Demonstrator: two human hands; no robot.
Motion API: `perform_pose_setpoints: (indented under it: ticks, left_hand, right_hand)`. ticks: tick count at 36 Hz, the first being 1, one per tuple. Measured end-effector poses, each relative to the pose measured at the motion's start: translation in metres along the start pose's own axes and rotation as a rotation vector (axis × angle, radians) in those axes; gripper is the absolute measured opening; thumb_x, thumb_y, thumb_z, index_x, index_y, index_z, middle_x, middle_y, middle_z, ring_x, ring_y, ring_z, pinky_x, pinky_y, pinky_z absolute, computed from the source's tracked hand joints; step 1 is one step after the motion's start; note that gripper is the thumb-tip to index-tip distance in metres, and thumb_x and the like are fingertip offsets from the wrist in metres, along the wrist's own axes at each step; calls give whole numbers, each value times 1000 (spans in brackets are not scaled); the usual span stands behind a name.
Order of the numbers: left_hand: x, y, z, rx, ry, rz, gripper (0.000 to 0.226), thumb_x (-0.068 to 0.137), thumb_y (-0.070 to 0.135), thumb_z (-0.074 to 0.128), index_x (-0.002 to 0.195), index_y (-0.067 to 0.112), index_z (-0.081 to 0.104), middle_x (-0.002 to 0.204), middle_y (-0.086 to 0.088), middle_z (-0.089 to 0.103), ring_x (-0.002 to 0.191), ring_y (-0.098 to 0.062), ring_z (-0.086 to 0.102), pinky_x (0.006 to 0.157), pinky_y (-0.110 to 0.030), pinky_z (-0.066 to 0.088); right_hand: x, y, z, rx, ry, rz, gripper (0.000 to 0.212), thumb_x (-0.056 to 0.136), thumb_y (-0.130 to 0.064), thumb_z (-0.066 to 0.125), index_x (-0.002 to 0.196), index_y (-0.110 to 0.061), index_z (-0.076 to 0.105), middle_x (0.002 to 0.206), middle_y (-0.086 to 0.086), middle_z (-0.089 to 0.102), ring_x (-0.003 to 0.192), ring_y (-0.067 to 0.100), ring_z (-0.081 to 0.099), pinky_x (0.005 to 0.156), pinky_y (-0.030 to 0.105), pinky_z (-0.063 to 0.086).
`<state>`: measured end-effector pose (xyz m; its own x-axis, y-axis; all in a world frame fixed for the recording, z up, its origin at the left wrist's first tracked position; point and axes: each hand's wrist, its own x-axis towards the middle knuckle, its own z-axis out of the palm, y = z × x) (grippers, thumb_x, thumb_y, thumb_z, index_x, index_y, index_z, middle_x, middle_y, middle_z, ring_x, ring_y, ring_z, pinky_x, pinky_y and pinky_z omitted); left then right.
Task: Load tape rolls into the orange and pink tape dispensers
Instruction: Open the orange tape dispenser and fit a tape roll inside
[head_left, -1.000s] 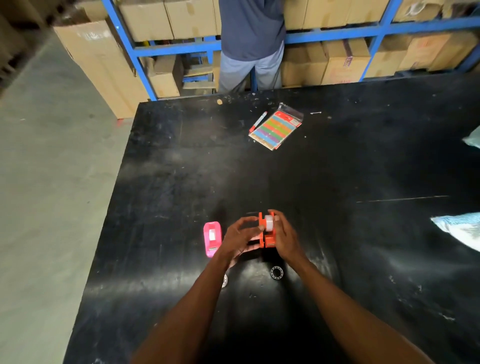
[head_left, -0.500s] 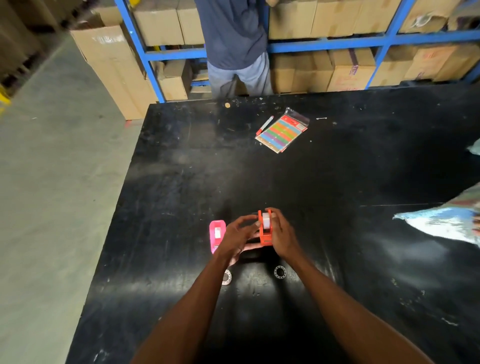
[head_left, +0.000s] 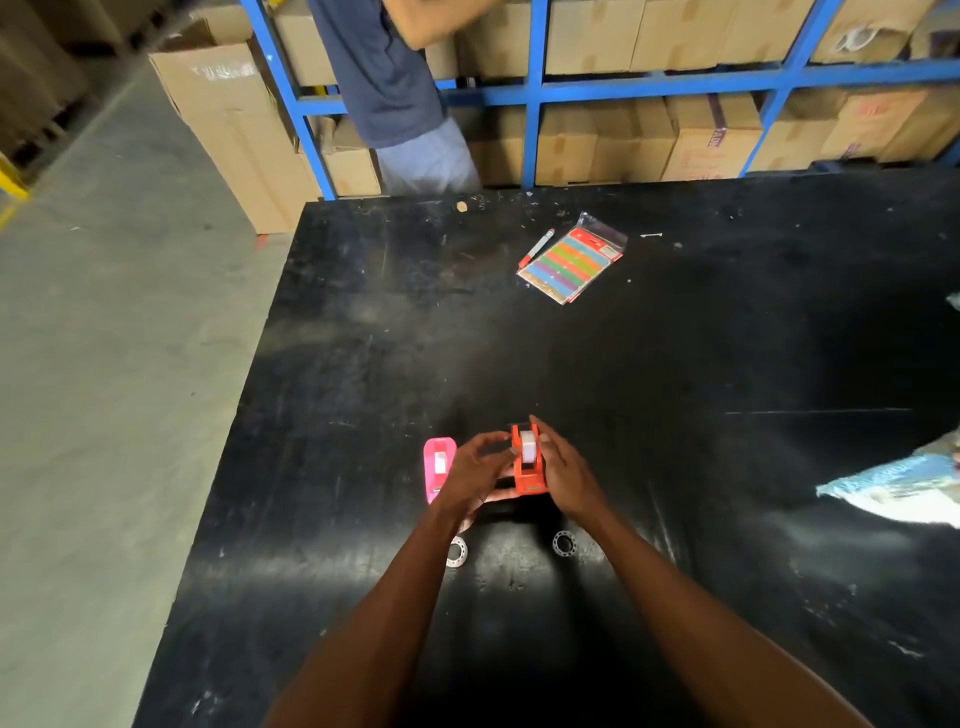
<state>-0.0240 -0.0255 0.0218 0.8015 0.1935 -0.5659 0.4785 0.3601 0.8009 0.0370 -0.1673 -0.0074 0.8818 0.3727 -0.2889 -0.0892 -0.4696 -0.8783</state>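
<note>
Tight at the front, open beyond.
Pink dispenser (head_left: 439, 469) crowds the left; two rings (head_left: 456, 552) sit near; table (head_left: 675, 364) ahead lies bare.

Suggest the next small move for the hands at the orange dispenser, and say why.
Probably press the white tape roll fully down into the orange dispenser. Both hands, left hand and right hand, flank it, and the roll sits high in the slot; whether it is seated is unclear. The pink dispenser stands beside, untouched.
</note>
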Motion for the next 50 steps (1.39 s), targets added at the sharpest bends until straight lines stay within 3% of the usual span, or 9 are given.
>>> perform_pose_setpoints:
  ticks: [7, 14, 19, 23, 27, 34, 38, 47, 50]
  left_hand:
    - [19, -18, -2, 55, 41, -35, 26, 88, 16, 70, 113, 16, 62, 109, -16, 73, 95, -27, 74, 82, -48, 61]
    - [38, -29, 0, 136, 92, -16, 25, 90, 1, 63, 114, 4, 62, 98, -14, 71, 75, -21, 71, 63, -27, 58]
    - [57, -45, 1, 220, 149, 19, 33, 85, -3, 62, 115, 10, 68, 108, -18, 73, 96, -35, 72, 86, -45, 59]
    - [61, -46, 6, 273, 186, 53, 37, 87, -6, 62, 122, 5, 66, 109, -12, 71, 97, -21, 66, 77, -23, 56]
    - [63, -43, 8, 341, 214, 82, 32, 89, 0, 63, 121, 5, 68, 104, -5, 71, 93, -15, 66, 73, -14, 55]
    - [70, -45, 8, 448, 324, 75, 25, 90, 8, 65, 114, 4, 72, 109, -15, 74, 96, -19, 70, 79, -22, 50]
    - [72, -44, 7, 435, 328, 52, 26, 89, 3, 62, 113, 4, 73, 103, -13, 76, 88, -17, 70, 69, -18, 54]
    - [78, -55, 1, 340, 328, -13, 31, 87, 2, 60, 115, 12, 71, 96, -14, 77, 85, -29, 75, 79, -49, 62]
    - [75, -52, 4, 318, 325, -6, 32, 87, -1, 58, 116, 7, 70, 97, -13, 76, 85, -28, 74, 76, -39, 63]
  right_hand:
    - [3, 15, -3, -138, -89, 50, 48, 107, -20, 37, 155, -21, 35, 155, 11, 43, 141, 23, 42, 119, 37, 31]
    - [10, 30, 6, -270, -107, 55, 49, 102, -17, 48, 150, -22, 45, 135, 13, 58, 126, 26, 55, 106, 30, 39]
    - [17, 38, 10, -301, -78, 59, 50, 100, -14, 47, 149, -21, 46, 140, 12, 60, 127, 27, 57, 108, 38, 44]
    - [19, 36, 10, -266, -50, 104, 48, 99, -13, 50, 146, -24, 51, 132, 5, 66, 117, 22, 63, 92, 27, 47]
    - [24, 38, 10, -266, -45, 110, 48, 98, -20, 51, 145, -30, 52, 126, 3, 70, 112, 22, 66, 91, 33, 51]
    - [31, 41, 14, -320, -59, 102, 47, 98, -17, 53, 144, -26, 53, 129, 3, 69, 113, 19, 65, 89, 26, 47]
    - [32, 42, 13, -352, -60, 91, 46, 99, -19, 52, 145, -26, 52, 129, 2, 69, 112, 19, 65, 85, 25, 45]
    - [34, 36, 4, -464, -68, 32, 40, 98, -22, 52, 137, -28, 59, 121, 5, 72, 107, 26, 67, 89, 40, 54]
    - [33, 31, 3, -484, -31, -36, 36, 97, -24, 56, 132, -24, 62, 124, 4, 68, 109, 24, 66, 92, 39, 52]
